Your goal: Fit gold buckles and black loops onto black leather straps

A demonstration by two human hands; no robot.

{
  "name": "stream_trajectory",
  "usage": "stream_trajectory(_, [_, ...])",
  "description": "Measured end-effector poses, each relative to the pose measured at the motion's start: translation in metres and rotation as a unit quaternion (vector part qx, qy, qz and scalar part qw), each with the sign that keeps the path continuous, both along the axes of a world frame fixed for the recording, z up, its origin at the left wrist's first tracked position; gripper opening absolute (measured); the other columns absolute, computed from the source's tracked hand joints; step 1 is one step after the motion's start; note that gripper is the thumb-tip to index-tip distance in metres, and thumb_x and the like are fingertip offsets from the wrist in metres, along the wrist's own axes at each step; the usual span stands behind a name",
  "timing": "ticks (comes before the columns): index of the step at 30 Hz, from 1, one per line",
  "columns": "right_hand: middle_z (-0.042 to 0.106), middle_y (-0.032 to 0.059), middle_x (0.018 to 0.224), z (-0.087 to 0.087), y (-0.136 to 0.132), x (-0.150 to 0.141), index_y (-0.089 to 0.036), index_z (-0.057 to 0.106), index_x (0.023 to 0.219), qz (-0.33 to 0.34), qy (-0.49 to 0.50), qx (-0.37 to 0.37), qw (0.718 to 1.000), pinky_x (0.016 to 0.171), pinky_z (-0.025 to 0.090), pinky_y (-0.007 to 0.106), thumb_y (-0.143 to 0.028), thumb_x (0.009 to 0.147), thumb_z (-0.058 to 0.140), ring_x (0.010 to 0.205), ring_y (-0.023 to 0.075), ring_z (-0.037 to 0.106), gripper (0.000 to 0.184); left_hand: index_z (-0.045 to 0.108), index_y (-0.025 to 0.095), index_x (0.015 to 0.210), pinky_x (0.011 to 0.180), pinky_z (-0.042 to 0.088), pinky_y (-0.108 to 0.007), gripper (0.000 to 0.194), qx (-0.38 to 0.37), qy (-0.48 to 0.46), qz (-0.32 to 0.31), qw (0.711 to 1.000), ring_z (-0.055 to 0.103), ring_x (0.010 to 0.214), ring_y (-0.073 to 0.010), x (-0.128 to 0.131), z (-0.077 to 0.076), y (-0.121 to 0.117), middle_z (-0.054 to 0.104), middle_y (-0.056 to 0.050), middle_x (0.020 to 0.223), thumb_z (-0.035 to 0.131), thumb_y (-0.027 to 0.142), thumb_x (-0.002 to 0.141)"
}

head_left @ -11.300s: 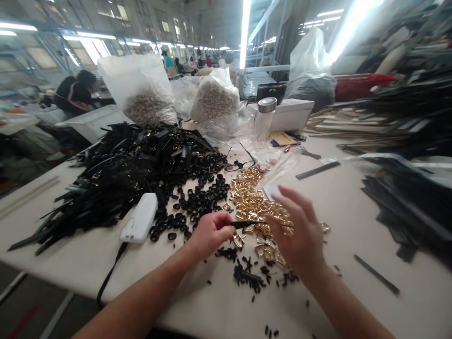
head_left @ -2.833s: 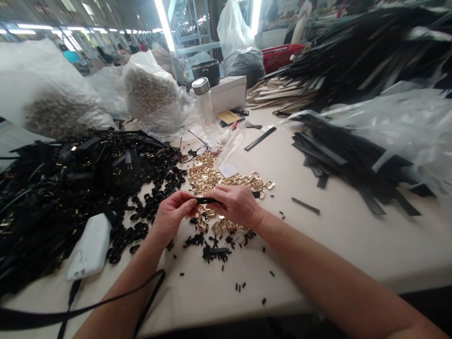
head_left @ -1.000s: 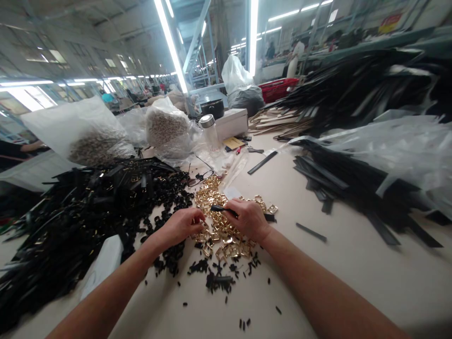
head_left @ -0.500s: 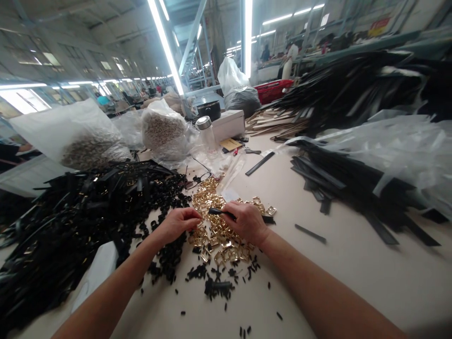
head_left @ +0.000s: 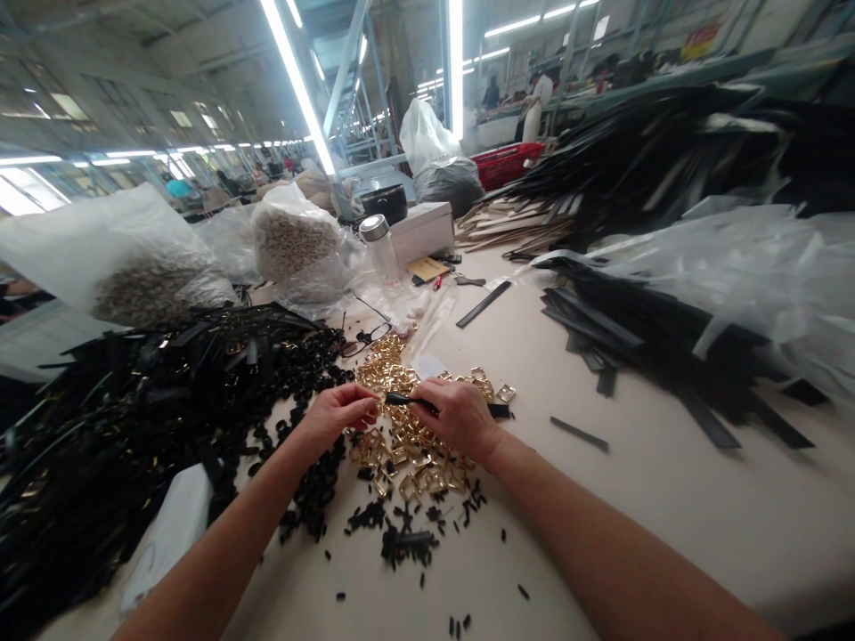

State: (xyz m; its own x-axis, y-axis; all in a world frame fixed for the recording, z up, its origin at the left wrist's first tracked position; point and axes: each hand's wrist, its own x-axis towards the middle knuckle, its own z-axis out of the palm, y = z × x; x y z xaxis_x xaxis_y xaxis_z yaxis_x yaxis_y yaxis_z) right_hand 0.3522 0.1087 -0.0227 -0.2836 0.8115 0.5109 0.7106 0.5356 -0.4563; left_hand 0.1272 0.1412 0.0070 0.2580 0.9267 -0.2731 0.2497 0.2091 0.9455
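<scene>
My right hand (head_left: 460, 418) is closed round a black strap (head_left: 401, 400). One end of the strap points left out of my fingers, and a flat end shows past the heel of the hand. Just left of that tip, my left hand (head_left: 337, 417) is closed in a pinch. Whatever is between its fingertips is too small to make out. Both hands are over a heap of gold buckles (head_left: 427, 467). Many black loops (head_left: 317, 485) lie beside and under my left wrist. Small black offcuts (head_left: 404, 541) are scattered nearer to me.
A big pile of black straps with buckles (head_left: 134, 401) covers the left, by a white power bank (head_left: 166, 534). Behind are glasses (head_left: 364, 338), a glass bottle (head_left: 380, 254) and bags of small pieces (head_left: 294, 240). Black strips (head_left: 621, 329) lie under plastic at right.
Earlier both hands gripped the strap; my left hand has since let go and is pinched beside its tip. Over the last second the hands came slightly closer together, and the view shifted a little.
</scene>
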Motion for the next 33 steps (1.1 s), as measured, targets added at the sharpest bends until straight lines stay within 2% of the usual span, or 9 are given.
stream_trajectory(4, [0.063,-0.0009,0.074,-0.001,0.0,-0.001,-0.019,0.064,0.079,0.006,0.013,0.002,1.0,0.058,0.031,0.024,-0.026,0.089,0.057,0.06,0.0099,0.051,0.013,0.068,0.015,0.076,0.056,0.051,-0.019,0.03,-0.034,-0.103,0.058,0.992,0.067,0.062,-0.0125,0.005,0.0,-0.014,0.07,-0.002,0.071,0.084,0.037,0.063])
stream_trajectory(8, [0.063,-0.0007,0.073,-0.001,-0.001,-0.003,-0.019,0.063,0.078,0.017,0.011,0.0,1.0,0.058,0.032,0.024,-0.026,0.088,0.056,0.061,0.0103,0.051,0.014,0.068,0.015,0.078,0.055,0.052,-0.018,0.032,-0.04,-0.167,0.106,0.979,0.068,0.063,-0.0126,0.008,-0.005,-0.025,0.07,-0.002,0.075,0.085,0.035,0.061])
stream_trajectory(15, [0.062,-0.0016,0.07,0.001,-0.006,-0.007,-0.02,0.064,0.077,0.052,0.04,-0.03,0.997,0.057,0.032,0.023,-0.025,0.085,0.06,0.06,0.0097,0.05,0.01,0.068,0.015,0.081,0.06,0.053,-0.018,0.03,0.04,-0.164,0.162,0.972,0.069,0.067,-0.0122,0.011,-0.012,-0.026,0.071,-0.001,0.078,0.083,0.036,0.065])
stream_trajectory(21, [0.06,-0.0034,0.065,0.003,-0.008,-0.012,-0.019,0.065,0.076,0.056,0.168,-0.091,0.98,0.058,0.036,0.021,-0.023,0.083,0.064,0.059,0.0086,0.051,0.008,0.07,0.017,0.08,0.07,0.054,-0.02,0.021,0.071,-0.19,0.151,0.968,0.066,0.074,-0.0112,0.019,-0.015,-0.034,0.071,0.0,0.079,0.081,0.032,0.07])
stream_trajectory(25, [0.059,-0.0042,0.062,0.002,-0.007,-0.014,-0.018,0.066,0.075,0.042,0.233,-0.126,0.963,0.057,0.037,0.02,-0.026,0.084,0.064,0.056,0.0081,0.05,0.012,0.072,0.018,0.083,0.078,0.054,-0.022,0.018,0.089,-0.22,0.143,0.961,0.066,0.083,-0.0122,0.026,-0.014,-0.041,0.071,-0.002,0.092,0.079,0.03,0.072])
stream_trajectory(29, [0.06,-0.0039,0.063,0.001,-0.008,-0.015,-0.018,0.067,0.077,0.047,0.241,-0.124,0.961,0.057,0.038,0.02,-0.027,0.084,0.064,0.056,0.0082,0.051,0.012,0.072,0.017,0.083,0.079,0.053,-0.022,0.02,0.086,-0.228,0.159,0.957,0.065,0.084,-0.0124,0.03,-0.011,-0.047,0.071,-0.002,0.094,0.081,0.03,0.07])
stream_trajectory(33, [0.062,-0.003,0.066,0.0,-0.01,-0.016,-0.019,0.068,0.079,0.062,0.213,-0.111,0.969,0.059,0.038,0.021,-0.027,0.084,0.065,0.058,0.009,0.052,0.01,0.069,0.021,0.094,0.073,0.053,-0.019,0.033,0.046,-0.253,0.19,0.947,0.066,0.079,-0.0105,0.029,-0.013,-0.054,0.072,0.0,0.089,0.085,0.024,0.064])
